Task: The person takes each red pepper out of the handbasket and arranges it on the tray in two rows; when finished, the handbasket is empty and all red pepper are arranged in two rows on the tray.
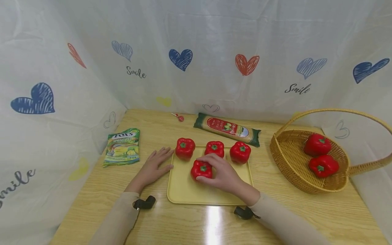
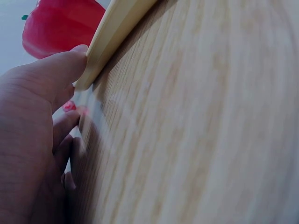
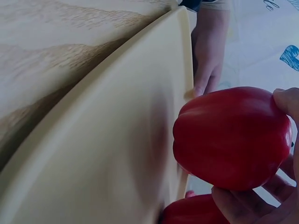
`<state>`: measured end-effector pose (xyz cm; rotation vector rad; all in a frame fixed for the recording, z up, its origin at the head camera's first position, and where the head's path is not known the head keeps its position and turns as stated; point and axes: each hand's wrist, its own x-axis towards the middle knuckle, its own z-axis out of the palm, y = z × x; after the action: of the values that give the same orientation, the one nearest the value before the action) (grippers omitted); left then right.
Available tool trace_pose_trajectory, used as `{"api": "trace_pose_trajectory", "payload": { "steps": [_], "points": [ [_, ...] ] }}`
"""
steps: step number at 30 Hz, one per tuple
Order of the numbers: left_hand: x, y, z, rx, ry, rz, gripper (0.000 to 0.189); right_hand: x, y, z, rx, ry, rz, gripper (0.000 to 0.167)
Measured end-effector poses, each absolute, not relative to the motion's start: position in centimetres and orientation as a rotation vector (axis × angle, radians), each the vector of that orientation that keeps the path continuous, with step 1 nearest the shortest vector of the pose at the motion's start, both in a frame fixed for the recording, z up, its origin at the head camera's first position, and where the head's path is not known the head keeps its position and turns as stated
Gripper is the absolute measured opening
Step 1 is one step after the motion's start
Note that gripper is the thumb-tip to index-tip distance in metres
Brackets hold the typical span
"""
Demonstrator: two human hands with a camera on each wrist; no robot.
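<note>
My right hand (image 1: pixel 225 174) grips a red bell pepper (image 1: pixel 200 173) between thumb and fingers, over the middle of a pale yellow tray (image 1: pixel 186 194). In the right wrist view, that held pepper (image 3: pixel 229 137) appears raised off the tray, which bears a shadow. Along the tray's far side sit a left pepper (image 1: pixel 185 151), a middle pepper (image 1: pixel 215 146) and a right pepper (image 1: pixel 241 154), all red with green stems. My left hand (image 1: pixel 154 167) lies on the table with fingers extended. Its thumb touches the tray's left rim (image 2: pixel 100 51) in the left wrist view.
A wicker basket (image 1: pixel 284 166) with a tall handle stands at the right, holding two red bell peppers (image 1: pixel 323 165). Behind the tray lie a long pasta packet (image 1: pixel 226 129) and a lollipop (image 1: pixel 180 118). A green candy bag (image 1: pixel 122 148) is at the left. White curtains surround the wooden table.
</note>
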<state>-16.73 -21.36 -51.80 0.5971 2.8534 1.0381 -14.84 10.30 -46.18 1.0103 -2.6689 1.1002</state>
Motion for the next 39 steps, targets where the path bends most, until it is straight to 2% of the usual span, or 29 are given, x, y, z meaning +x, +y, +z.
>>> {"api": "trace_pose_trajectory", "payload": {
  "steps": [17,39],
  "points": [
    [-16.8,-21.4,-51.8,0.597,2.856,1.035,0.065,-15.4,6.8,-46.1,1.043,-2.699,1.122,0.059],
    [-16.7,-21.3,-51.6,0.599,2.852,1.036,0.064,-15.1,4.8,-46.7,1.043,-2.781,1.069,0.061]
  ]
}}
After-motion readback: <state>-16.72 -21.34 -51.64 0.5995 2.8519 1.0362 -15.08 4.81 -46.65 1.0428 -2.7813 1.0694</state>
